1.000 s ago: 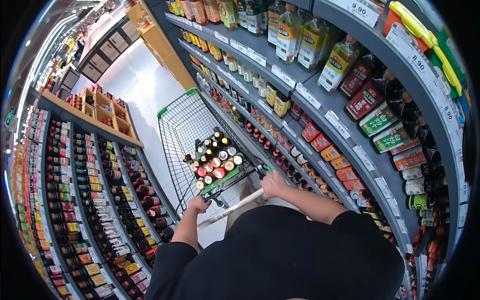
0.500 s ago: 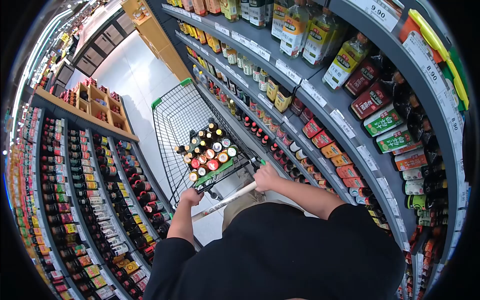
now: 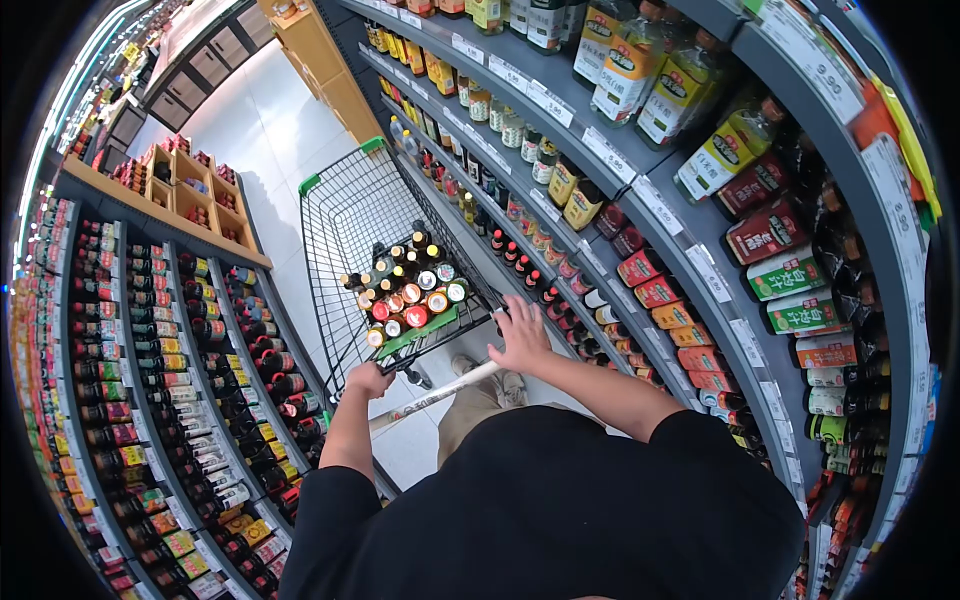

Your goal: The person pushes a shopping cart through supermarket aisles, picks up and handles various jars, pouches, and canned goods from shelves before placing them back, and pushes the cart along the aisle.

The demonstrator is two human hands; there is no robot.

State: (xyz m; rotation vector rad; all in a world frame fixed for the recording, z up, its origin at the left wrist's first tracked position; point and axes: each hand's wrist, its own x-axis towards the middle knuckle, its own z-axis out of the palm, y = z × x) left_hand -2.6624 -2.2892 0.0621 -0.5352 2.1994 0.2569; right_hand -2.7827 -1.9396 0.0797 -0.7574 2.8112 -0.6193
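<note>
Shopping cart [image 3: 345, 225]: ahead of both hands, long axis running away and leftward from the right. Pale bar [image 3: 436, 397] just body-side of the hands. Bottles [image 3: 412, 288] beyond, bunched between. Right hand [image 3: 522, 338]: fingers spread, contact unclear. Left hand [image 3: 370, 379]: curled round cart's near-left corner.

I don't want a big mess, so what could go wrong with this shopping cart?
The right hand is spread open, so its grip may be loose and the shopping cart might veer. It could then bump the shelving close on the right. The dark bottles crowded inside might knock together if it stops suddenly.
</note>
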